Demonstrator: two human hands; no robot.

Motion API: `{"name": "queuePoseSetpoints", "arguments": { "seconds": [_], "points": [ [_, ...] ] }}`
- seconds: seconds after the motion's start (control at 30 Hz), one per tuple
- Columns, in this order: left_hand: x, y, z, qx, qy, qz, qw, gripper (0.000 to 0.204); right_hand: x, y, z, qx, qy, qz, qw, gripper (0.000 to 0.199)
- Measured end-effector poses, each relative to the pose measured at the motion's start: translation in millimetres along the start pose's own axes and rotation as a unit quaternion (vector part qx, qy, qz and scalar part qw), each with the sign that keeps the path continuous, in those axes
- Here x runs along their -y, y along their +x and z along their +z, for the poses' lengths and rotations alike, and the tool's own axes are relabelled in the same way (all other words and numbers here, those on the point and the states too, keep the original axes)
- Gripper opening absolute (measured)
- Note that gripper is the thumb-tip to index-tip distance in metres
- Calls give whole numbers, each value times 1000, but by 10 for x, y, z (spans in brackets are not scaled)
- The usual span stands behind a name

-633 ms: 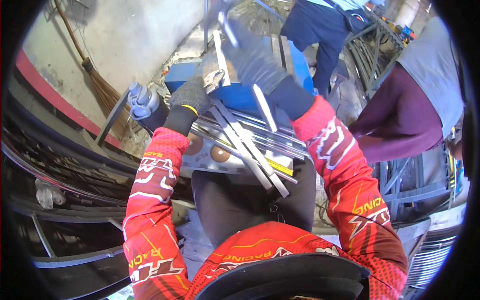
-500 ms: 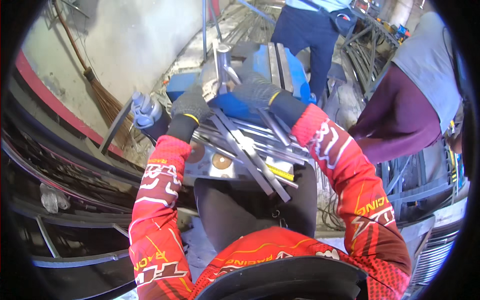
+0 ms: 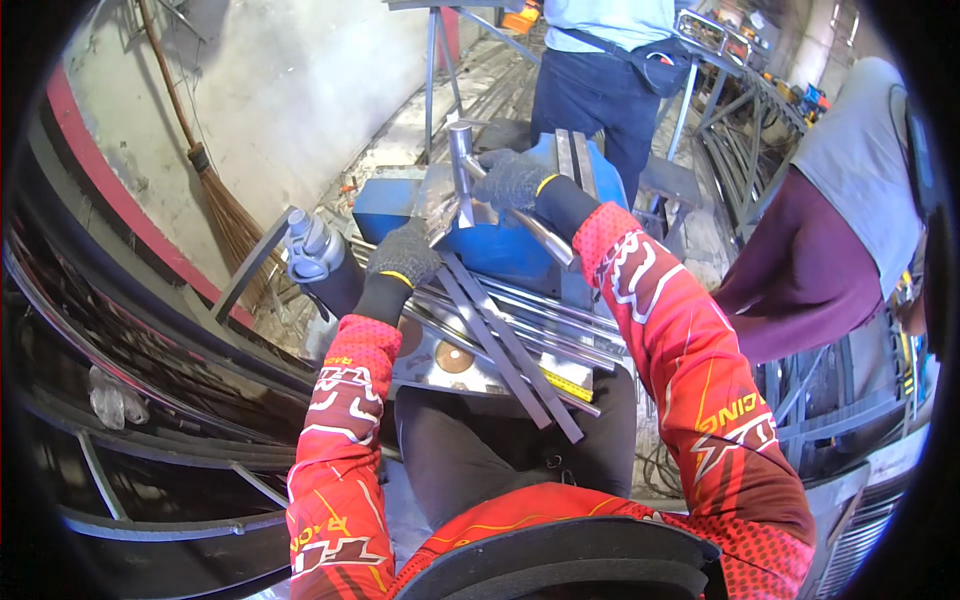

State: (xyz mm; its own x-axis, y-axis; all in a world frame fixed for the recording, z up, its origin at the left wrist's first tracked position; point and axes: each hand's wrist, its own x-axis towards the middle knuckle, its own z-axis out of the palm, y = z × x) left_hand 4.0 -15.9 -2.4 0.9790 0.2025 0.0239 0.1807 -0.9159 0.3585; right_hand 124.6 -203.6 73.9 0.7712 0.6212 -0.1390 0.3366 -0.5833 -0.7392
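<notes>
My right hand (image 3: pixel 515 180), in a grey glove, grips a steel hammer (image 3: pixel 462 150) by its handle. The hammer head stands just above a shiny metal piece (image 3: pixel 440 205) lying on a blue vise (image 3: pixel 510 250). My left hand (image 3: pixel 402 255), also gloved, is curled over the near end of that piece and holds it down. Several flat steel bars (image 3: pixel 505 350) lie across a metal plate (image 3: pixel 440 365) below both hands.
A grey power tool (image 3: pixel 312 250) stands left of my left hand. A broom (image 3: pixel 215 195) leans on the wall at left. One person (image 3: pixel 600 70) stands behind the vise, another (image 3: pixel 830 240) at right beside metal frames (image 3: pixel 745 140). A yellow measuring tool (image 3: pixel 568 385) lies among the bars.
The hammer has come down from a raised position to just above the metal piece. My left hand has shifted a little right onto the piece.
</notes>
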Motion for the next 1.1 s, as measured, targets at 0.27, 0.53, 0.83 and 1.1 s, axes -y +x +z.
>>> {"name": "queuePoseSetpoints", "arguments": {
  "seconds": [0.27, 0.53, 0.83, 1.1],
  "points": [
    [-141, -35, 525, -153, -381, -26, 912, 52, 37, -173, -50, 15, -16, 18, 1000, 30],
    [-490, 301, 855, -272, -542, -75, 792, 40, 152, -296, -102, 32, 6, 30, 999, 49],
    [-680, -551, 896, -203, -699, -70, 682, 36, 206, -551, -205, 15, 2, 48, 999, 53],
    [-603, -593, 944, -183, -637, 5, 749, 32, 180, -546, -161, 15, -10, -17, 1000, 41]
  ]
}}
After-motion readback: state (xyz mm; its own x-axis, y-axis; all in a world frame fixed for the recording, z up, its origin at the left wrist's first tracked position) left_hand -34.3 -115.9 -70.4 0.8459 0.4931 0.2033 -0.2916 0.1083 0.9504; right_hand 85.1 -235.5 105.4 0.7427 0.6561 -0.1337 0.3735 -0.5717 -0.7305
